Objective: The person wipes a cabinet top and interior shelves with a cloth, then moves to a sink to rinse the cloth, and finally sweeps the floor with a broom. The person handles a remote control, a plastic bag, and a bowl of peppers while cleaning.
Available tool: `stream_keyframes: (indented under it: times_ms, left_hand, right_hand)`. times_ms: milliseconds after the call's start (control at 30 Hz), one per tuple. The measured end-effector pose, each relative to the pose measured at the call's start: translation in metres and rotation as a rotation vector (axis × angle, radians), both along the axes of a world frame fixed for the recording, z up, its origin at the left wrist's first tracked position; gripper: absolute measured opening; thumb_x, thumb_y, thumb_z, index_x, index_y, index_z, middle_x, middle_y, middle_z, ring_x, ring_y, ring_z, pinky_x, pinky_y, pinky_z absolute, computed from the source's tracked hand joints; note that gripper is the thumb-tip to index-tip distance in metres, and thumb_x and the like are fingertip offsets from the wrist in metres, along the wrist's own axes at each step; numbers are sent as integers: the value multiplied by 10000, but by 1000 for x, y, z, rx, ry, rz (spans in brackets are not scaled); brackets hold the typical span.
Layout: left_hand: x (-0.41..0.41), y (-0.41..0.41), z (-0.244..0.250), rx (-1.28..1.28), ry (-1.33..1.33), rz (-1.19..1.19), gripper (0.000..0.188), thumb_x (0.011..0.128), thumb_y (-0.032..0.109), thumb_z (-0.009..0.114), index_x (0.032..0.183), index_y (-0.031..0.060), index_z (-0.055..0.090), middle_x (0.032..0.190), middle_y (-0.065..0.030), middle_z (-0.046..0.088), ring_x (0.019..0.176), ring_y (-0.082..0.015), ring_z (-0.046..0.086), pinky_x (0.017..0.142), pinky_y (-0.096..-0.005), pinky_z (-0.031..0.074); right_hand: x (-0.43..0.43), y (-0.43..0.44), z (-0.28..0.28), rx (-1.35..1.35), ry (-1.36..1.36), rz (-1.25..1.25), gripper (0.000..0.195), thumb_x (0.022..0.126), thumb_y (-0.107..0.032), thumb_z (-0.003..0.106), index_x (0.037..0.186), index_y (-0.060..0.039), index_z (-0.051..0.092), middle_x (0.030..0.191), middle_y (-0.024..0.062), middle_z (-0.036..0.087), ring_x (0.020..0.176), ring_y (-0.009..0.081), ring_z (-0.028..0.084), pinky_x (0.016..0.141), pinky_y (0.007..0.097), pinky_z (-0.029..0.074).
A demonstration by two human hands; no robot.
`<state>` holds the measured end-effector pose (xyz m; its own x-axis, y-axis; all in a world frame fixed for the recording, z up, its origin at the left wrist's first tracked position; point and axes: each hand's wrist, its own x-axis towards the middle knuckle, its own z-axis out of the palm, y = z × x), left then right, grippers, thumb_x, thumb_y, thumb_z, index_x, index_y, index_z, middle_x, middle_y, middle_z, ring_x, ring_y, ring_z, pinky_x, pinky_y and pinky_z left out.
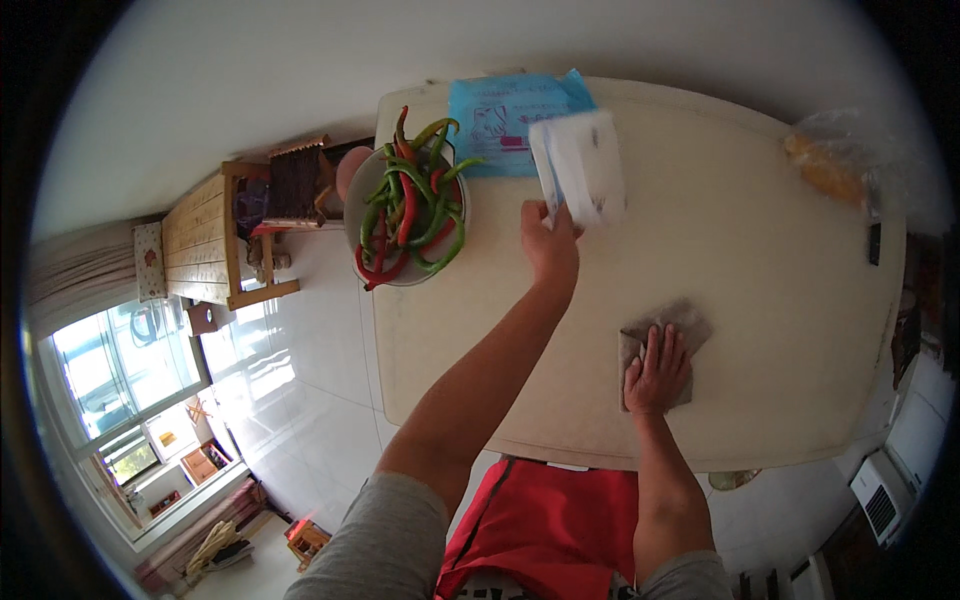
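My left hand (553,241) pinches the lower edge of a white packet (581,169), slightly blurred, held over the right part of a blue plastic package (495,127) with print on it. My right hand (658,371) lies with its fingers together on a folded grey-brown cloth (679,319), pressed on the cream tabletop (757,300). Left of the packet, a white bowl (358,199) holds red and green chili peppers (412,195), some reaching over its rim.
A clear plastic bag with a yellowish-brown food item (829,172) is at the table's right end, near a small black object (874,244). A wall runs along the far edge. Wooden furniture (199,236) stands beyond the left side.
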<state>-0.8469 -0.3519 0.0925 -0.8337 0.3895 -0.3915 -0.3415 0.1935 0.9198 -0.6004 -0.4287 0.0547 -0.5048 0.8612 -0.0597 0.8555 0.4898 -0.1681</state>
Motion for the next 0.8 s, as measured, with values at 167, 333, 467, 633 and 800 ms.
stream_keyframes:
  times_ms: [167,333,467,633,800]
  left_hand:
    - [-7,78,19,203,-267,266,216,831,101,545,916,-17,386,948,-124,447,756,-223,566,598,-289,535]
    - [-38,100,23,111,-597,220,243,857,215,522,909,3,417,924,-105,473,818,-271,585,660,-331,539]
    - [-11,37,2,-11,-423,-143,264,861,288,528,924,38,468,954,-85,513,813,-223,595,647,-306,497]
    - [71,-182,-54,-310,279,-53,241,801,39,546,1033,30,480,1029,-95,483,990,-199,470,860,-315,382]
    - [57,-342,-37,-1226,274,351,636,765,275,624,1260,52,291,1292,-139,302,1212,-264,273,993,-422,246]
  right_hand:
    - [-1,2,3,-20,-46,-5,484,837,-306,368,1281,-114,387,1361,130,309,1251,329,285,997,507,211]
    - [1,-2,-1,-3,-14,7,499,829,-293,377,1295,-113,362,1358,133,313,1253,329,280,995,511,211]
    - [1,-1,-5,1,-36,21,516,819,-280,385,1304,-107,342,1352,146,313,1253,329,279,985,517,218]
    - [-2,-2,-4,19,19,30,516,817,-257,384,1306,-98,337,1360,157,296,1252,334,277,969,506,235]
    - [-7,-4,6,56,-56,32,520,830,-249,365,1325,-105,303,1371,159,278,1258,324,268,979,490,233]
